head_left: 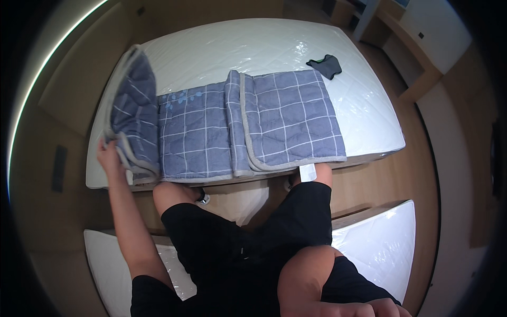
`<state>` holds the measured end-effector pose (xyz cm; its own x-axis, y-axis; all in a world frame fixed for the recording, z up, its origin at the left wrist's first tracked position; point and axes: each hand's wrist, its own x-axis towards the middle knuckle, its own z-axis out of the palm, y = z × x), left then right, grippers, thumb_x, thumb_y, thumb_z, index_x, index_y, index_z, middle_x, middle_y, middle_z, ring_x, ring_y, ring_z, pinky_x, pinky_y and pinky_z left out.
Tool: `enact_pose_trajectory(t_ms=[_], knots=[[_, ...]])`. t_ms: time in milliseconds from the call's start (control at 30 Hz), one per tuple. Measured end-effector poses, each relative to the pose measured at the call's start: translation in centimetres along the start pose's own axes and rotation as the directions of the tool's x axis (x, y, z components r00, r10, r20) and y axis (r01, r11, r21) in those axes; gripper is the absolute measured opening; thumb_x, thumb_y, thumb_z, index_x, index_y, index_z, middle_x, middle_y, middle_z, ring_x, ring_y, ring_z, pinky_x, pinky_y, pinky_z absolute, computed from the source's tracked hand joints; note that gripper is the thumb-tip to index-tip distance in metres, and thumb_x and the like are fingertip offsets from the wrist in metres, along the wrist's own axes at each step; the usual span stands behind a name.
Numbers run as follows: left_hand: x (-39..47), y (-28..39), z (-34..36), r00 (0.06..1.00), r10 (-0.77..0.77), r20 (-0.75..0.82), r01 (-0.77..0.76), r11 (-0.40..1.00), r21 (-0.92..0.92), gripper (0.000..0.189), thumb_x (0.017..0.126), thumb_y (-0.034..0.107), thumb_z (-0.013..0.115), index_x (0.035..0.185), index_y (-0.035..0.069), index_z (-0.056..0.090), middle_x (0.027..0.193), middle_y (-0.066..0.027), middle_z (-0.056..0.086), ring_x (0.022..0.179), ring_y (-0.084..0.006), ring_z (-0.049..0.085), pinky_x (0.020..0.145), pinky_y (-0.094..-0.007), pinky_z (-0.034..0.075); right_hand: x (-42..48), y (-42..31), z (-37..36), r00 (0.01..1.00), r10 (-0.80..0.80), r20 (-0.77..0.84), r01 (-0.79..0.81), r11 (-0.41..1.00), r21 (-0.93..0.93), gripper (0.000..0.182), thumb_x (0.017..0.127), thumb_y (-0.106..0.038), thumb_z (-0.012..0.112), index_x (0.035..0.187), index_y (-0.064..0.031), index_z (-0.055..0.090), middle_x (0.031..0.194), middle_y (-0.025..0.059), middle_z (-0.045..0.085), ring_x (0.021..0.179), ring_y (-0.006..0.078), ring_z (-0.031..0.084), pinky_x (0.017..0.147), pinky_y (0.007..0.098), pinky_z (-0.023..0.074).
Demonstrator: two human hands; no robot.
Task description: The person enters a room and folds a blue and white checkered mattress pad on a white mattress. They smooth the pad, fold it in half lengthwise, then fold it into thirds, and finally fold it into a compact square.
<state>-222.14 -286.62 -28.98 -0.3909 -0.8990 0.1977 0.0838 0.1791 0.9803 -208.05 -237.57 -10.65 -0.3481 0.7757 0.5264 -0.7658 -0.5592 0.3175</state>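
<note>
My left hand grips the grey-bound edge of a quilted blue-grey checked pad, whose left part stands raised from the bed. The rest lies folded on a plastic-covered white mattress, with a doubled strip near the middle and a folded section at the right. Small light-blue leaf prints show at its upper left. A white tag hangs from its near edge over my knee. My right hand is at the bottom edge near my body, partly cut off; what its fingers do is unclear.
A crumpled dark grey cloth item lies on the mattress beyond the pad. Behind me is a second plastic-covered mattress. Wooden flooring runs between the mattresses. Wooden shelving stands at the upper right.
</note>
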Motion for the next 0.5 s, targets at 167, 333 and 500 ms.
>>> enact_pose_trajectory(t_ms=[167,333,500], knots=[[1.7,10.0,-0.9,0.887,0.431,0.165,-0.461,0.804,0.377,0.048,0.080,-0.008,0.051,0.126,-0.004,0.066,0.114,-0.0178,0.072,0.105,-0.0246,0.069,0.096,-0.0337,0.051,-0.3,0.8,-0.1,0.998,0.065,0.019,-0.065,0.998,0.002,0.038,0.099,-0.003,0.063,0.135,-0.0103,0.056,0.140,0.0072,0.054,0.123,0.0226,0.054,0.097,0.0366,0.0486],[-0.3,9.1,2.4,0.808,0.472,0.354,-0.589,0.633,0.502,0.052,0.079,-0.006,0.051,0.128,0.000,0.067,0.119,-0.0232,0.071,0.115,-0.0321,0.068,0.103,-0.0371,0.048,-0.6,0.9,0.2,0.965,0.256,0.051,-0.261,0.956,0.132,0.040,0.099,-0.001,0.063,0.136,-0.0108,0.055,0.140,0.0075,0.053,0.134,0.0213,0.049,0.106,0.0362,0.0468],[-8.2,4.1,9.1,0.808,0.347,0.477,-0.569,0.669,0.478,0.047,0.078,-0.009,0.051,0.122,0.000,0.065,0.116,-0.0256,0.069,0.113,-0.0420,0.065,0.099,-0.0440,0.050,-1.2,1.6,-0.3,0.966,0.225,0.128,-0.233,0.971,0.053,0.042,0.096,-0.001,0.066,0.136,-0.0112,0.055,0.142,0.0075,0.051,0.135,0.0219,0.048,0.106,0.0363,0.0472]])
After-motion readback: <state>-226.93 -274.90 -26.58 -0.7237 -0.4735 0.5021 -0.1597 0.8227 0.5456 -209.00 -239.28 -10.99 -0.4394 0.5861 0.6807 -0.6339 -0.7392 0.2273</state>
